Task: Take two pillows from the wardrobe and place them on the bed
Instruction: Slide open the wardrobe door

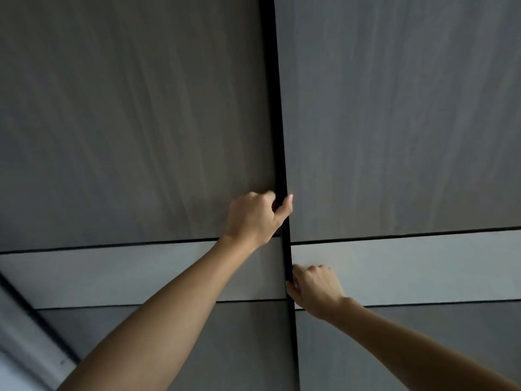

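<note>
A grey wood-grain wardrobe fills the view, with a left door and a right door meeting at a dark vertical gap. A paler band crosses both doors. My left hand grips the inner edge of the left door, fingers hooked into the gap. My right hand sits lower, fingers curled around the inner edge of the right door at the pale band. The doors are nearly shut. No pillows or bed are in view.
At the lower left a dark strip and a pale surface run diagonally beside the wardrobe. Nothing else is visible.
</note>
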